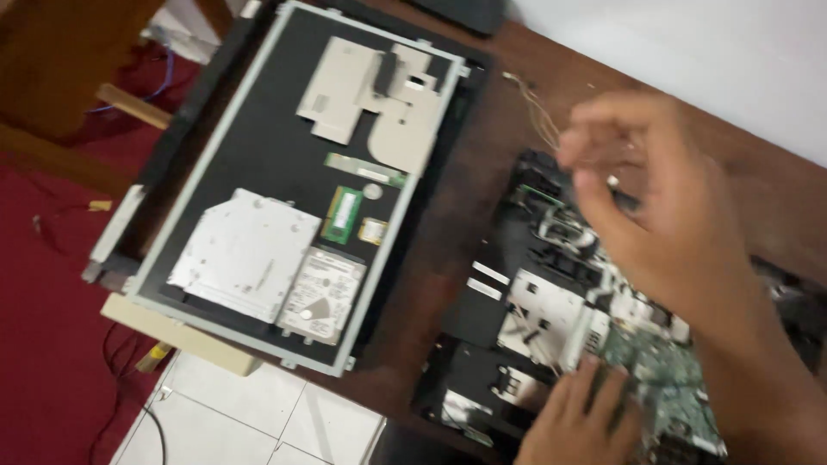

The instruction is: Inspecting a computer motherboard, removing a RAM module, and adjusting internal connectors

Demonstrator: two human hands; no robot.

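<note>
Two hands are at work here. My right hand (663, 202) pinches a small white connector (612, 181) between thumb and finger, with thin wires (538, 112) running up from it; the picture is blurred there. My left hand (573, 413) lies flat with loose fingers, its grip holding nothing, pressing on the green circuit board (668, 375) of the opened black chassis (482, 323). This chassis lies on the brown counter (448, 215). Just beside it, to the left, lies a dark panel (258, 164) carrying a hard drive (325, 294), a silver optical drive (244, 254) and a green memory module (343, 213).
</note>
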